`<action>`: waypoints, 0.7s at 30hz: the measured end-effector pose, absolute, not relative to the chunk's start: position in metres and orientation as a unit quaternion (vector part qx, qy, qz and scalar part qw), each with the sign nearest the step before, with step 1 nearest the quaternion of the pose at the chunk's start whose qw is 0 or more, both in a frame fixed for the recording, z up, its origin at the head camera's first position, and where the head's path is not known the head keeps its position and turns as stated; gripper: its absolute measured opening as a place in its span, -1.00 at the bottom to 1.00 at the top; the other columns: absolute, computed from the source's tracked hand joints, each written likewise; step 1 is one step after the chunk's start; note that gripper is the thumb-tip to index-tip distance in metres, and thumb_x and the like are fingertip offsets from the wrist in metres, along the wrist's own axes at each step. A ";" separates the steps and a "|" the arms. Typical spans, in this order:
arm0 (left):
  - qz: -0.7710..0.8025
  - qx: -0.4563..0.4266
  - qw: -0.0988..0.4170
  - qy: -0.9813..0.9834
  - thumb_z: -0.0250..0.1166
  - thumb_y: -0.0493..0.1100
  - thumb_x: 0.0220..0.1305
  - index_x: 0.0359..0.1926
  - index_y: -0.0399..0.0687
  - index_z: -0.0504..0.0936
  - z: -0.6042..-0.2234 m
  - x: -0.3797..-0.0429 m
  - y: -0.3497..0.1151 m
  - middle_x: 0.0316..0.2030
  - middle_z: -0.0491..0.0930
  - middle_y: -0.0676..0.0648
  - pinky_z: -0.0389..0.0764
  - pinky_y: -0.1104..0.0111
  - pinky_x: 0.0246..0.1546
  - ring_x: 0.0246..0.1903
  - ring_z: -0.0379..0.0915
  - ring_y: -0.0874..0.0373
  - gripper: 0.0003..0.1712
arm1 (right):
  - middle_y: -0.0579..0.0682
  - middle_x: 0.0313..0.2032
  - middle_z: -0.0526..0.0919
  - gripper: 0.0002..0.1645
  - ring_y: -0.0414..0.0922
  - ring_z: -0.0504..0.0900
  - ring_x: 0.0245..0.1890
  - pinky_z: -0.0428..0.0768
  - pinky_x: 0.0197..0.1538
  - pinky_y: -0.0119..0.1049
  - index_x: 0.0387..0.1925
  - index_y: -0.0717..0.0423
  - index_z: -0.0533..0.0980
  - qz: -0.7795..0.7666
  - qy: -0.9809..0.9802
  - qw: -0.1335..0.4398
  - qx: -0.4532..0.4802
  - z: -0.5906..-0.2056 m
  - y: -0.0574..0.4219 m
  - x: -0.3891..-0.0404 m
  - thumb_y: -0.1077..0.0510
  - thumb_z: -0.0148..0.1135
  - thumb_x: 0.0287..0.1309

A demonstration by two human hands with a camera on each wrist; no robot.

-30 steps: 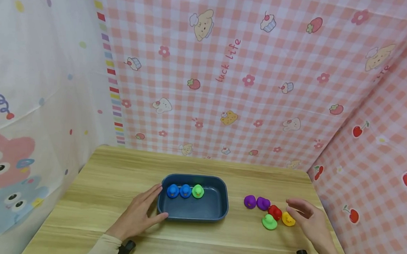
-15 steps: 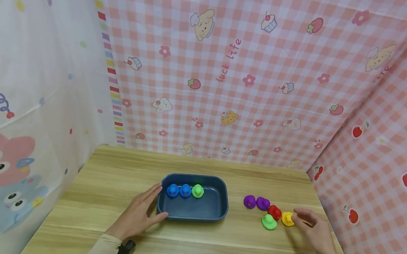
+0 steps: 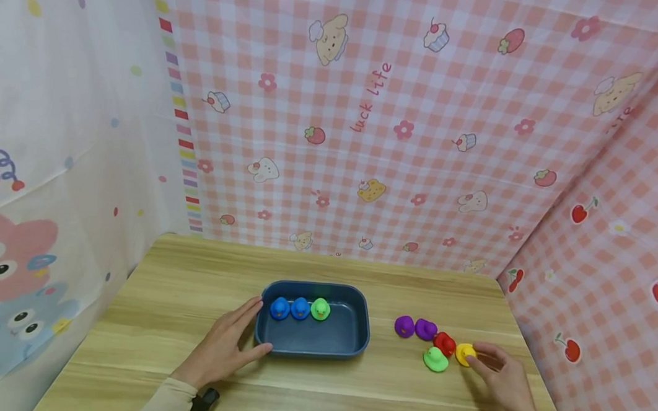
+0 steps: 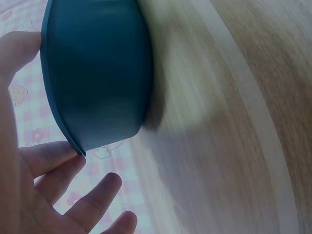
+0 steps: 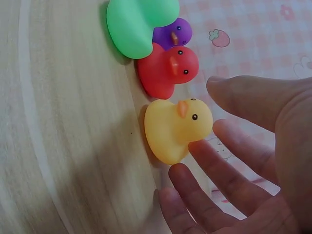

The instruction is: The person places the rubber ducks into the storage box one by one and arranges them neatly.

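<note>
Two blue ducks (image 3: 300,308) and one light-green duck (image 3: 320,309), side by side along the far wall of the navy tray (image 3: 341,339), low in the centre of the head view; likely set from the left corner for a tidy row. At the tray's left end, left hand (image 3: 222,347) with straight fingers apart, thumb and leading fingertips on the rim at opposite corners, presumably to stop sliding; forearm angled in from the lower left of the frame. At lower right, yellow duck (image 3: 463,354) upright on the wooden table (image 3: 190,297), just beside the red duck (image 3: 444,344), with a loose green duck (image 3: 435,360) and two purple ducks (image 3: 426,329) farther left, perhaps clustered for easy reach. Right hand (image 3: 505,375) low at the yellow duck's right, thumb on the near side, other fingers on the far side, spread around rather than clamped, apparently fitted to a small round body. Cannot tell fingertip contact from mere nearness.
</note>
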State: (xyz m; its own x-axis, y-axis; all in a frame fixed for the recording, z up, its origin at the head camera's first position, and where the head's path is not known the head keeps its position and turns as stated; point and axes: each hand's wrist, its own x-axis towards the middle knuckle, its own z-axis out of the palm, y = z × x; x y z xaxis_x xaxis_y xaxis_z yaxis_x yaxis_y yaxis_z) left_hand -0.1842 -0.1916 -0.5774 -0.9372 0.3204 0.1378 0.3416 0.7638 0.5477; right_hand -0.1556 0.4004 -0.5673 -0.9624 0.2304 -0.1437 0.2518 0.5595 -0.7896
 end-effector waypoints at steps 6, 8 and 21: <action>-0.295 -0.172 0.007 -0.940 0.47 0.35 0.50 0.79 -0.11 0.24 -0.577 -0.183 -0.191 0.79 0.21 -0.20 0.40 -0.38 0.63 0.68 0.32 -0.36 0.13 | 0.35 0.37 0.74 -0.37 -0.67 0.61 -0.08 0.64 0.01 -0.70 0.39 0.32 0.64 -0.443 0.887 0.004 0.131 -0.570 0.398 -0.157 0.04 0.56 0.48; -0.295 -0.171 0.006 -0.940 0.47 0.35 0.50 0.79 -0.11 0.24 -0.577 -0.183 -0.191 0.79 0.21 -0.19 0.40 -0.38 0.64 0.68 0.32 -0.36 0.13 | 0.35 0.36 0.75 -0.37 -0.67 0.61 -0.09 0.63 0.01 -0.71 0.38 0.33 0.64 -0.439 0.889 0.005 0.132 -0.570 0.398 -0.157 0.04 0.56 0.48; -0.291 -0.181 0.033 -0.939 0.50 0.31 0.49 0.77 -0.15 0.28 -0.579 -0.184 -0.192 0.76 0.27 -0.22 0.45 -0.37 0.60 0.64 0.37 -0.36 0.11 | 0.38 0.28 0.78 -0.44 -0.64 0.64 -0.13 0.66 -0.03 -0.68 0.34 0.36 0.67 -0.427 0.896 -0.002 0.123 -0.573 0.398 -0.162 0.14 0.56 0.47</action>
